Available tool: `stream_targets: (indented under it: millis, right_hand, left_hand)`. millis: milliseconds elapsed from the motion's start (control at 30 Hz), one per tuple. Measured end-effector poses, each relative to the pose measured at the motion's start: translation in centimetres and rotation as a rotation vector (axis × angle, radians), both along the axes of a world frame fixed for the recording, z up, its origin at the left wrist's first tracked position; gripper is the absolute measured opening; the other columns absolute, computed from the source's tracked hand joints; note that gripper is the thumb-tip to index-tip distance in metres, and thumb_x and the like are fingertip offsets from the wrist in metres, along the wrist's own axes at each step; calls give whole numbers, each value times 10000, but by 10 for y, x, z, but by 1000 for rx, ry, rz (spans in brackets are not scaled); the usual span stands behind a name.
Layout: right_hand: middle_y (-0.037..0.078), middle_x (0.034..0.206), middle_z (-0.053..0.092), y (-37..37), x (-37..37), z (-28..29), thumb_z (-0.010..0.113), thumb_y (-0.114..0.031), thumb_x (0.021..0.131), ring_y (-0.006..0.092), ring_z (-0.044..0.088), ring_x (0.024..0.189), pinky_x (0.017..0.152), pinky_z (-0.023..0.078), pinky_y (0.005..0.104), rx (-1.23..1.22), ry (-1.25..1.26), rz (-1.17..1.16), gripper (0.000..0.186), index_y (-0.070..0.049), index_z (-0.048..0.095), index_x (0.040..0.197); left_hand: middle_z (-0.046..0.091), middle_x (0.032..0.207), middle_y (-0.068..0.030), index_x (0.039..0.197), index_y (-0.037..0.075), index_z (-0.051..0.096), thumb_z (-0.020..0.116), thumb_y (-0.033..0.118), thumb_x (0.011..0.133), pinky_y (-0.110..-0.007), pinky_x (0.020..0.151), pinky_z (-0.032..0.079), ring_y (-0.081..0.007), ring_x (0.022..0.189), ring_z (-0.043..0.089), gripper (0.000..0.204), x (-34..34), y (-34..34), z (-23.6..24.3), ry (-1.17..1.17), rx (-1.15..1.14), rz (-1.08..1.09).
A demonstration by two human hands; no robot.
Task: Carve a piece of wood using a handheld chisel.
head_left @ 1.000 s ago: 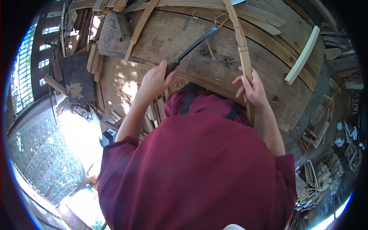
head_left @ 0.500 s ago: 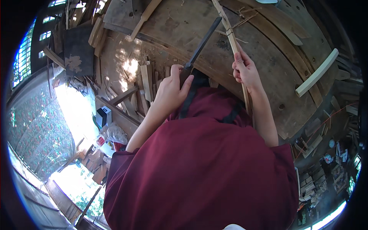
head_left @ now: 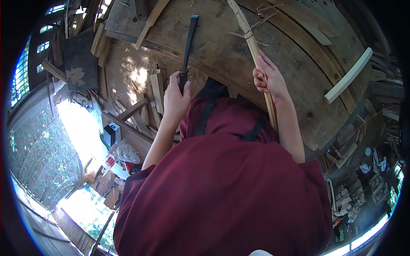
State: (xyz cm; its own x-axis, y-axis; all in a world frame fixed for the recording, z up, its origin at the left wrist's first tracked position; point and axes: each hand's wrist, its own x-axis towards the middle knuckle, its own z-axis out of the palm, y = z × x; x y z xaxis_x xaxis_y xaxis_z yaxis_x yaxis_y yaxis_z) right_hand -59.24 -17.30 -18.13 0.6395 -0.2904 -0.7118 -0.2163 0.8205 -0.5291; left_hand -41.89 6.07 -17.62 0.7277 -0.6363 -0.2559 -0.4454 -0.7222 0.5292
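My left hand (head_left: pixel 176 96) is wrapped round the dark handle of a chisel (head_left: pixel 188 45). Its long dark blade points away from me over the edge of the workbench (head_left: pixel 294 81), apart from the wood. In my right hand (head_left: pixel 272 79) is a long, narrow strip of wood (head_left: pixel 247 32), gripped partway along, fingers closed round it. The strip slants from near my body to the far side of the bench, with dark marks and an uneven surface on its far part. Its far tip runs to the picture's top edge.
A pale curved wooden piece (head_left: pixel 348 77) lies at the bench's right. Thin shavings (head_left: pixel 267 17) are scattered beyond the strip, and a flat wooden piece (head_left: pixel 151 23) lies far left. Offcuts (head_left: pixel 158 89) stand below the bench edge, left of me. A small box (head_left: pixel 112 133) sits farther left.
My left hand has moved left with the chisel, whose blade has swung from slanting right to nearly straight ahead, farther from the strip. My right hand still grips the strip; the view has shifted slightly.
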Motion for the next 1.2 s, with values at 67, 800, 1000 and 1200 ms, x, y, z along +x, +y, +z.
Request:
stream_targets:
  millis: [67, 800, 1000, 1200]
  right_hand:
    - [-49, 677, 387, -2, 1, 2, 553, -369, 997, 17, 310, 474, 396, 252, 150, 9, -10, -5, 520, -263, 405, 1484]
    - [-37, 673, 373, 4, 8, 14, 538, -432, 989, 44, 324, 464, 383, 225, 183, 95, -49, -10, 585, -258, 331, 1508]
    - [-37, 676, 387, 26, 4, 12, 588, -450, 957, 44, 329, 465, 382, 222, 179, 268, -40, -23, 552, -240, 402, 1433]
    - [-37, 683, 372, 20, -6, 17, 568, -443, 970, 42, 315, 476, 384, 221, 174, 214, -40, -48, 586, -242, 376, 1486]
  left_hand:
    - [642, 894, -262, 1342, 37, 407, 539, 250, 963, -498, 747, 485, -453, 843, 630, 454, -1, -6, 9, 6, -16, -16]
    - [600, 736, -276, 1553, 238, 179, 468, 242, 1004, -547, 644, 498, -458, 660, 615, 621, -65, -73, 82, -27, 322, -281]
    - [585, 704, -252, 1552, 237, 186, 475, 241, 1001, -528, 640, 501, -448, 656, 615, 622, -63, -85, 79, 14, 325, -196]
    - [593, 713, -245, 1549, 231, 206, 479, 237, 1000, -523, 632, 498, -443, 678, 625, 614, -74, -66, 99, -13, 341, -242]
